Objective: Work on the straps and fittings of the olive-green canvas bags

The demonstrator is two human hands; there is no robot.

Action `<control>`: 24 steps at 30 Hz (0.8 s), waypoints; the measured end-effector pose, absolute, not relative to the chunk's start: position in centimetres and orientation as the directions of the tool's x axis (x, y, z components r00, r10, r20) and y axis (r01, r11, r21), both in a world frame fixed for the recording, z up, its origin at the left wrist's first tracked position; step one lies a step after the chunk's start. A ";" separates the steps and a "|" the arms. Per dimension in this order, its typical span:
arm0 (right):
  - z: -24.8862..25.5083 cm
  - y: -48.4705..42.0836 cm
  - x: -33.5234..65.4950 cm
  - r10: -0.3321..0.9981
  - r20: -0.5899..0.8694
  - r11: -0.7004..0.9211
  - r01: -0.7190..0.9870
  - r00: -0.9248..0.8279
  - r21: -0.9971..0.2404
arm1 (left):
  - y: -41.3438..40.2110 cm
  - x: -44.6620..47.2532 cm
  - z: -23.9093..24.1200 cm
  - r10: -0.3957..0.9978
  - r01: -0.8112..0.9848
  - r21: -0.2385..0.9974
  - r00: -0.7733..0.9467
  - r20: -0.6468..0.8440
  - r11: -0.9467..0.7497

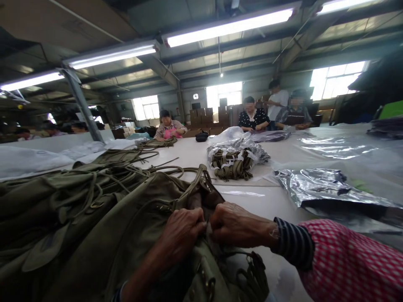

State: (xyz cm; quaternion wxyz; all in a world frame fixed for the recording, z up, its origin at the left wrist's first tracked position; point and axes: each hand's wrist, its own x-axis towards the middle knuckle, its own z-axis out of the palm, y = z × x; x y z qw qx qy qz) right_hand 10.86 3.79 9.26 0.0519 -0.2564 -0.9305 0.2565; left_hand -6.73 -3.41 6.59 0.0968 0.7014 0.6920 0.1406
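A: Grip status?

B: Both closed. Left grip (185, 224) is curled tight at the edge of an olive bag (151, 188), by what looks like its mouth. Right grip (231, 224) is fisted just beside it, knuckles nearly meeting. Fabric seems to be pinched by both — exact bit is hidden behind the knuckles, cannot be told.

A: Handling?

B: Judged soft and limp, moderate weight at most. Matte cloth, so little slip is expected. Not fragile; metal fittings (163, 207) are the hard spots, and loose cords (256, 262) could be snagged.

A: Best hold?

B: Mouth edge, probably, where the cloth is gathered. If the slack panel is grabbed in the middle, it is likely just bunched up. Cords are best kept out of the hold.

A: Position relative to the grip?

B: Mouth edge is right at the fingers of both. Main body is spread to the left of the left grip; folded cloth is draped on the near side, below both. All of it is laid on the white surface (189, 157), up against a pile of similar bags (28, 188) at left. A bundle in foil and plastic (233, 165) is set beyond the right grip — silver sheets (317, 184) farther right, untouched by either.
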 end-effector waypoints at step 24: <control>5.5 4.7 10.6 0.585 -0.019 0.582 0.436 -0.811 -0.686 | -3.6 -7.0 7.6 0.989 0.844 0.521 0.147 0.012 -0.131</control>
